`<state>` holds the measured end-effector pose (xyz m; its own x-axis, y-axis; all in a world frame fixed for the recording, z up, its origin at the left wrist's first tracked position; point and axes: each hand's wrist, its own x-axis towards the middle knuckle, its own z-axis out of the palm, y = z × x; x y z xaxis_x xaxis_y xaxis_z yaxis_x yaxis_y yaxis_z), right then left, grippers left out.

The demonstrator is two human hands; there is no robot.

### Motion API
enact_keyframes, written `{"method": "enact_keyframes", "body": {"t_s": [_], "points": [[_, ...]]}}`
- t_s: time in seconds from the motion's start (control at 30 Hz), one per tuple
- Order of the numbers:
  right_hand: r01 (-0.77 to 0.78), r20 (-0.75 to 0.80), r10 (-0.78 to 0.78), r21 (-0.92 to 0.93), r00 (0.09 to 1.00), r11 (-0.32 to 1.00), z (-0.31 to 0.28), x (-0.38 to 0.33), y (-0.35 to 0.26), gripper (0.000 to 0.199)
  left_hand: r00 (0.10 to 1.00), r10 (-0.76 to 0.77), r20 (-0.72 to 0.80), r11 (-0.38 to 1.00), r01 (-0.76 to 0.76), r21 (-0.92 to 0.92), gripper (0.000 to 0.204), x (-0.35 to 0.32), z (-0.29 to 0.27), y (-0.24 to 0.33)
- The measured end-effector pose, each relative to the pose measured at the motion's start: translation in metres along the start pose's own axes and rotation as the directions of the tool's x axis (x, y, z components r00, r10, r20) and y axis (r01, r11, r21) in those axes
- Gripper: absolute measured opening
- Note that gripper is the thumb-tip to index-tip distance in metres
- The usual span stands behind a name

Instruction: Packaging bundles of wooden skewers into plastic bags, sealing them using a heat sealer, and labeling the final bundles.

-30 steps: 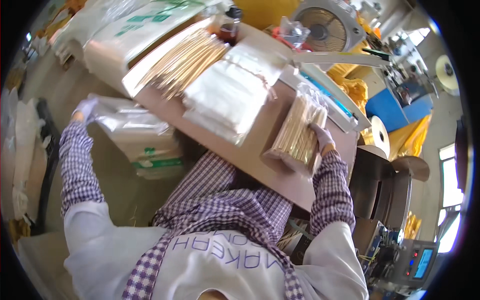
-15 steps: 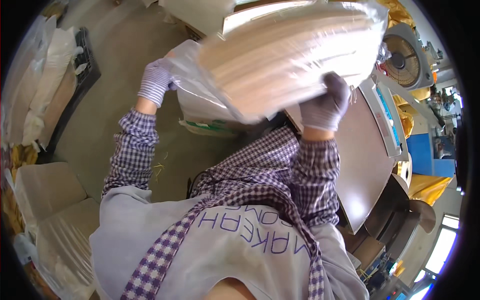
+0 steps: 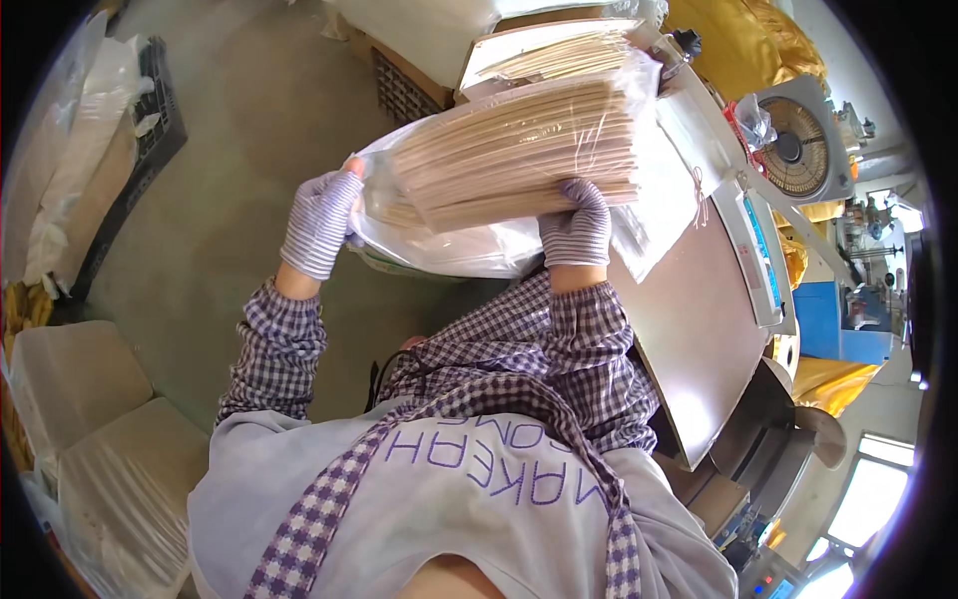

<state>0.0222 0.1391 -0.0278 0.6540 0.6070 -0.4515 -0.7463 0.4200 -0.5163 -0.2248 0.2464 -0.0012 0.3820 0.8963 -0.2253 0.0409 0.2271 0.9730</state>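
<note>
A clear plastic bag of long thin wooden sticks [image 3: 509, 150] is held up in front of me, slightly tilted. My left hand [image 3: 324, 220], in a striped glove with a bare thumb tip, pinches the bag's left end, where loose film bunches up. My right hand [image 3: 579, 225], gloved alike, grips the near lower edge of the bundle towards its right end, thumb on top. Its other fingers are hidden under the bag. Beyond the bundle, more loose sticks [image 3: 574, 58] lie in a shallow pale box.
To my right is a brown-topped table [image 3: 689, 349] with a pale device with a blue strip [image 3: 760, 250] on it. A grey fan [image 3: 798, 140] stands past it. Film-covered cartons [image 3: 120, 459] are at the left, near a black crate [image 3: 150, 150].
The bag of sticks has come down and to the left, from a blurred, higher position, and its tilt has lessened. My right hand moved left with it; my left hand shifted only slightly.
</note>
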Motion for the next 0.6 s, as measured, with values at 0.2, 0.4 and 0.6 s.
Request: {"method": "enact_keyframes", "body": {"t_s": [0.2, 0.4, 0.6], "points": [[-0.016, 0.433, 0.097, -0.187, 0.896, 0.982, -0.006, -0.011, 0.019, 0.033, 0.996, 0.074, -0.045, 0.997, -0.074, -0.007, 0.039, 0.002, -0.009, 0.006], [0.841, 0.557, 0.647, -0.468, 0.52, -0.273, 0.072, -0.004, -0.013, 0.033, 0.952, 0.007, -0.305, 0.99, -0.049, -0.132, 0.035, 0.009, -0.003, 0.008], [0.674, 0.228, 0.645, -0.398, 0.73, -0.622, 0.108, -0.022, 0.068, 0.026, 0.967, 0.132, -0.216, 0.991, -0.134, 0.002, 0.034, 0.007, -0.017, -0.006]]}}
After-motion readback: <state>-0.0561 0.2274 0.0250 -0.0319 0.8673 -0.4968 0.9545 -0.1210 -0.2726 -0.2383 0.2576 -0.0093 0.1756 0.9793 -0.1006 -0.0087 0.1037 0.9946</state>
